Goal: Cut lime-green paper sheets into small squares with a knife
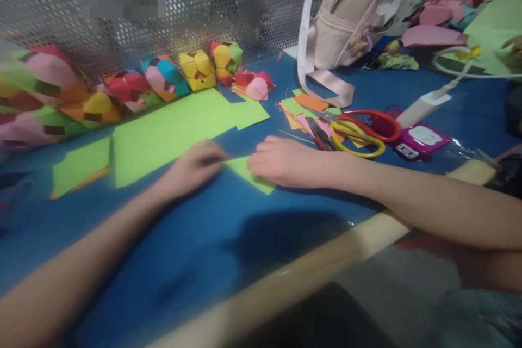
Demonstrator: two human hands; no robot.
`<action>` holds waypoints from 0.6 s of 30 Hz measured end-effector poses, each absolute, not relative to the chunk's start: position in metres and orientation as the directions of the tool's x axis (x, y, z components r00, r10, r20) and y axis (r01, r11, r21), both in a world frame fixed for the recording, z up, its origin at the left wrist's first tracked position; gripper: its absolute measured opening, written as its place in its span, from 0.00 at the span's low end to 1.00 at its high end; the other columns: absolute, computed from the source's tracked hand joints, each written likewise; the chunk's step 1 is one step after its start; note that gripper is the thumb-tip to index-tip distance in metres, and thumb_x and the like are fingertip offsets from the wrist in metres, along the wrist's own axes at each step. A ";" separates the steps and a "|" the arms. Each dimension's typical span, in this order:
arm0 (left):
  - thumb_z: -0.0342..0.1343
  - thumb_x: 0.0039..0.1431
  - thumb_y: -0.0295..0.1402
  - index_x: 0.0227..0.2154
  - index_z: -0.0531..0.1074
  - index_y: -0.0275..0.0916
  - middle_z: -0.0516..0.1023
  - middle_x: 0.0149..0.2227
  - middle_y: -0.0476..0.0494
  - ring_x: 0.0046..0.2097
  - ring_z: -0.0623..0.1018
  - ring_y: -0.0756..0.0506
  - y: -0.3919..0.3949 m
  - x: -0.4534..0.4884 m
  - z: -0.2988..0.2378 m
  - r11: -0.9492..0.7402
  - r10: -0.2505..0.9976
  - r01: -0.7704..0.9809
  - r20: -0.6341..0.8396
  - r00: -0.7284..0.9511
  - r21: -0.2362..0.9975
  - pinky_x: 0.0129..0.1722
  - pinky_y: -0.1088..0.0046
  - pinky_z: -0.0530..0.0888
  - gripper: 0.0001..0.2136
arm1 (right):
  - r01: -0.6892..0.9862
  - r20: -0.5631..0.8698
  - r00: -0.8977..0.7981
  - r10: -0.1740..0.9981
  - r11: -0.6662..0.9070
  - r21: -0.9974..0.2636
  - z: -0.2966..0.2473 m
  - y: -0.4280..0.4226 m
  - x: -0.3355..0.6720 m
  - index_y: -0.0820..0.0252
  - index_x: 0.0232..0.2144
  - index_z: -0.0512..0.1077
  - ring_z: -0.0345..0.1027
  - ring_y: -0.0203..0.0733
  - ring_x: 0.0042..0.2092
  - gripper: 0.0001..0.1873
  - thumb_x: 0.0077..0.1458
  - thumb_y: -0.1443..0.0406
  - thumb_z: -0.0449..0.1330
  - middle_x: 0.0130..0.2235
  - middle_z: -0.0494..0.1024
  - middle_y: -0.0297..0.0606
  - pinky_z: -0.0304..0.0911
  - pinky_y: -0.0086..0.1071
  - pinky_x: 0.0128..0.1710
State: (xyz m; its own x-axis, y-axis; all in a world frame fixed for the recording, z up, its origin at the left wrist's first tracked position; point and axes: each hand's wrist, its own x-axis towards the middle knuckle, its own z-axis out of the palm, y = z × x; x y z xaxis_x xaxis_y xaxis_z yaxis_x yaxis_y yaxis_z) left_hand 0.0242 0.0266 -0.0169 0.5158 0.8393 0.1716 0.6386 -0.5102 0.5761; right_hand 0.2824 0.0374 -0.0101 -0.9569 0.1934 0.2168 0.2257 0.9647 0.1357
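Note:
A small piece of light green folding paper (pixel 240 167), folded to a point at its left end, lies on the blue tabletop between my hands. My left hand (pixel 199 166) has its fingers curled and pinches that pointed end. From the right, my right hand (pixel 281 163) is closed over the paper's other side, with bent fingertips pressed on it and hiding part of it. Behind my left hand lies a large green sheet (pixel 163 133). Scissors with red and yellow handles (pixel 359 133) rest on coloured paper pieces (pixel 302 109) beyond my right wrist.
Folded paper balls (pixel 198 70) line the metal mesh panel (pixel 244 5) at the back. Smaller green sheets (pixel 84 166) lie left. A white bag (pixel 346 16), a purple charger-like block (pixel 428 138) and a white plug (pixel 424 109) with its cable stand right. Another person's hand (pixel 514 46) shows far right.

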 end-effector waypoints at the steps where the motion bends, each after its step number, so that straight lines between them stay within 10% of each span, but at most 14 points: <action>1: 0.53 0.61 0.38 0.37 0.76 0.41 0.77 0.41 0.44 0.45 0.75 0.44 0.027 0.024 -0.017 -0.516 0.834 0.629 0.172 0.525 0.581 0.51 0.61 0.72 0.10 | 0.225 0.210 -0.958 0.194 0.965 0.135 -0.010 0.037 0.282 0.62 0.32 0.71 0.57 0.41 0.34 0.14 0.65 0.73 0.47 0.30 0.72 0.37 0.42 0.35 0.34; 18: 0.54 0.61 0.42 0.34 0.76 0.40 0.77 0.38 0.44 0.41 0.76 0.44 0.028 0.027 -0.018 -0.455 0.875 0.653 0.166 0.456 0.606 0.48 0.62 0.73 0.12 | 0.224 0.203 -0.959 0.199 0.969 0.105 -0.011 0.035 0.282 0.62 0.33 0.70 0.58 0.40 0.34 0.14 0.66 0.72 0.47 0.32 0.73 0.39 0.45 0.35 0.35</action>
State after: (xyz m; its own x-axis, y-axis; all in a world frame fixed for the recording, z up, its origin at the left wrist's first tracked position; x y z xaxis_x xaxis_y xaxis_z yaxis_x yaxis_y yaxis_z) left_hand 0.0266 0.0276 -0.0184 0.4556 0.8746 0.1660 0.6528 -0.4551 0.6055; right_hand 0.2816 0.0353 -0.0107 -0.9587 0.1993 0.2029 0.2237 0.9690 0.1049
